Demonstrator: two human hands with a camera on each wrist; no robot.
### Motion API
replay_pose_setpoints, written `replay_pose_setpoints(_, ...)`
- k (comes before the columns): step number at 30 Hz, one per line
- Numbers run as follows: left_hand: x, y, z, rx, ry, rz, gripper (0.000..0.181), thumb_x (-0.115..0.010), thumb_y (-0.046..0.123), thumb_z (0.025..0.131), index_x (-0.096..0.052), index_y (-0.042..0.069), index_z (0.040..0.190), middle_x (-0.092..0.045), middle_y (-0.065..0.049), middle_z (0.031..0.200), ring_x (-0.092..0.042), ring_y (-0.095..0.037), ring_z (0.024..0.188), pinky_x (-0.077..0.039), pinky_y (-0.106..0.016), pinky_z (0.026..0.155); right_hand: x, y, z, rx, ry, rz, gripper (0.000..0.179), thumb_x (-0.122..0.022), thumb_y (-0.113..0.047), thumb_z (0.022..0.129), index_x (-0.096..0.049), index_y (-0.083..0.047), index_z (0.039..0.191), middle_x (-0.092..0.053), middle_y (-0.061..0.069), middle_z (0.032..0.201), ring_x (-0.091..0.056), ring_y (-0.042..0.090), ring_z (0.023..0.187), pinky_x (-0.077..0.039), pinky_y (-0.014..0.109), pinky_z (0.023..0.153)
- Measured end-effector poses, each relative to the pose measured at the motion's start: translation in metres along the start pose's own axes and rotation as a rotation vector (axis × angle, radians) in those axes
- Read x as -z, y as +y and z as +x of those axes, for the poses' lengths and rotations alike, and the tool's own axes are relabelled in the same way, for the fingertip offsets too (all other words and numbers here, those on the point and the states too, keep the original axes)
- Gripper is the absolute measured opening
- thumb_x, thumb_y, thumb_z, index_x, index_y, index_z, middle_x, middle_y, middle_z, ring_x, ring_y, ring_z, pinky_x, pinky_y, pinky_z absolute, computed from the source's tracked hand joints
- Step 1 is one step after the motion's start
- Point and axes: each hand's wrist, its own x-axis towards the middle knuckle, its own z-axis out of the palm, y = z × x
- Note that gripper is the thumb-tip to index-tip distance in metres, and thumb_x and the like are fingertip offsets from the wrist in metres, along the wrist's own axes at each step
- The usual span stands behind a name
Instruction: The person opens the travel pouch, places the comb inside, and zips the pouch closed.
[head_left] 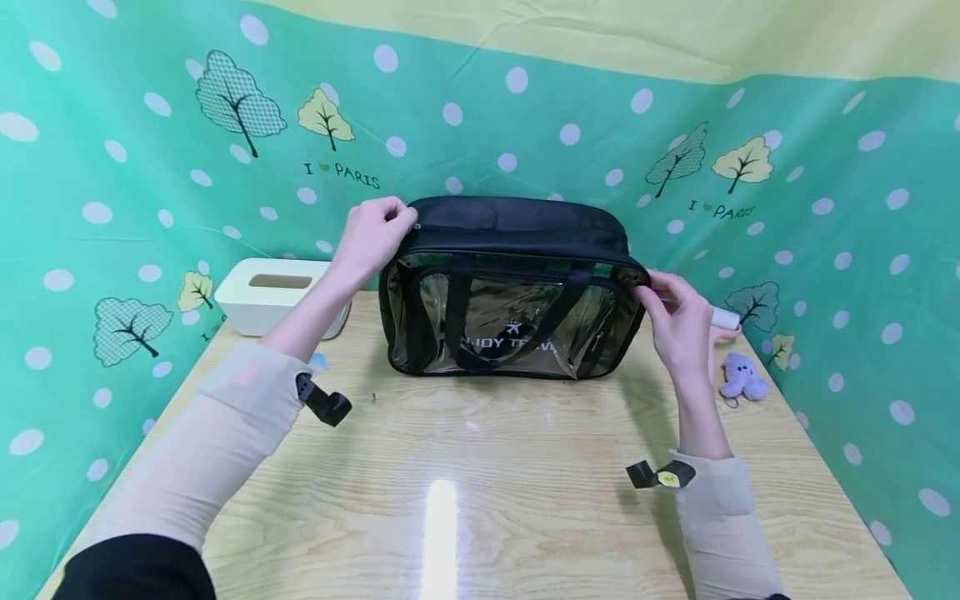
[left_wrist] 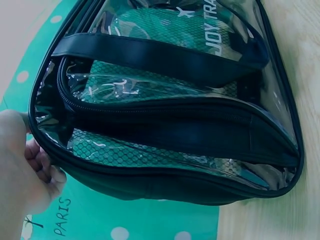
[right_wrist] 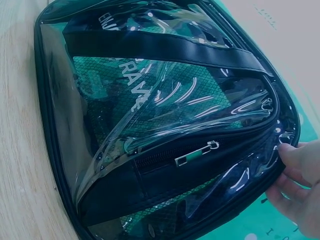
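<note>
Two hands flanked one black, clear-fronted bag [head_left: 513,292], one at each end. Bag stood upright toward the far side of the bench [head_left: 540,467], long axis running left to right, lettered front panel facing near; its handle [head_left: 458,304] hung down over that panel.

Left hand [head_left: 378,235]: fingers curled, pinching at the bag's upper left corner. Whether it gripped zip or fabric could not be told. Right hand [head_left: 678,321]: thumb on the near face of the right upper rim, fingers behind, a narrow pinch.

Key relation: the bag lay between the hands, so neither was closer to it; both were in contact. The left hand sat higher and farther back, the right lower and nearer, so the line joining them ran slightly askew to the long axis.

Neighbours: white tissue box [head_left: 251,310] beyond the left forearm; purple plush toy [head_left: 741,379] just right of the right wrist.
</note>
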Motion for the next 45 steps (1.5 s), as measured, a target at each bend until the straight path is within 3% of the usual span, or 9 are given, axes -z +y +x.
replay_pose_setpoints(9,-0.008,0.013,0.002,-0.033,-0.001,0.009,0.030,-0.047,0.026,0.099,-0.046,0.013,0.072,-0.040,0.000,0.065,-0.039,-0.025,0.065,-0.032,-0.031,0.063,-0.001,0.000,0.000,0.005,0.004,0.006,0.026,-0.069,-0.018,0.100,-0.075,-0.006,0.122,-0.072,-0.006,0.103,-0.061,-0.013,0.089,-0.048,0.007,0.081)
replay_pose_setpoints(18,-0.015,0.026,0.007,-0.059,-0.003,0.046,0.030,-0.047,0.024,0.098,-0.046,0.013,0.071,-0.043,-0.003,0.067,-0.042,-0.025,0.064,-0.035,-0.032,0.063,-0.001,-0.002,0.000,0.018,0.012,-0.002,0.025,-0.069,-0.016,0.099,-0.076,-0.006,0.121,-0.074,0.012,0.108,-0.060,-0.014,0.089,-0.048,0.007,0.081)
replay_pose_setpoints(27,-0.019,0.038,0.010,-0.065,-0.012,0.067,0.030,-0.047,0.024,0.098,-0.046,0.013,0.070,-0.042,-0.002,0.065,-0.041,-0.025,0.060,-0.033,-0.031,0.060,-0.002,-0.002,0.000,0.021,0.008,0.006,0.025,-0.068,-0.016,0.100,-0.075,-0.005,0.121,-0.073,0.017,0.110,-0.061,-0.015,0.089,-0.049,0.007,0.081)
replay_pose_setpoints(32,-0.023,0.046,0.011,-0.080,-0.017,0.063,0.031,-0.047,0.021,0.098,-0.045,0.013,0.068,-0.040,-0.001,0.061,-0.038,-0.024,0.059,-0.032,-0.030,0.059,-0.002,-0.001,0.000,0.018,0.009,0.008,0.024,-0.068,-0.016,0.100,-0.076,-0.006,0.121,-0.074,0.012,0.108,-0.061,-0.014,0.090,-0.049,0.006,0.082)
replay_pose_setpoints(40,-0.030,0.058,0.015,-0.083,-0.048,0.093,0.033,-0.046,0.019,0.097,-0.038,0.013,0.066,-0.033,-0.001,0.062,-0.031,-0.021,0.057,-0.030,-0.029,0.059,-0.001,-0.001,0.000,0.019,0.012,0.026,0.023,-0.069,-0.016,0.099,-0.077,-0.007,0.119,-0.071,-0.008,0.103,-0.062,-0.013,0.089,-0.049,0.006,0.080)
replay_pose_setpoints(45,-0.033,0.065,0.015,-0.072,-0.068,0.133,0.032,-0.045,0.021,0.100,-0.041,0.013,0.069,-0.039,-0.003,0.068,-0.037,-0.022,0.060,-0.030,-0.029,0.060,-0.001,-0.001,0.000,0.017,0.008,0.023,0.023,-0.070,-0.017,0.099,-0.077,-0.008,0.119,-0.071,-0.009,0.102,-0.062,-0.012,0.089,-0.049,0.007,0.080)
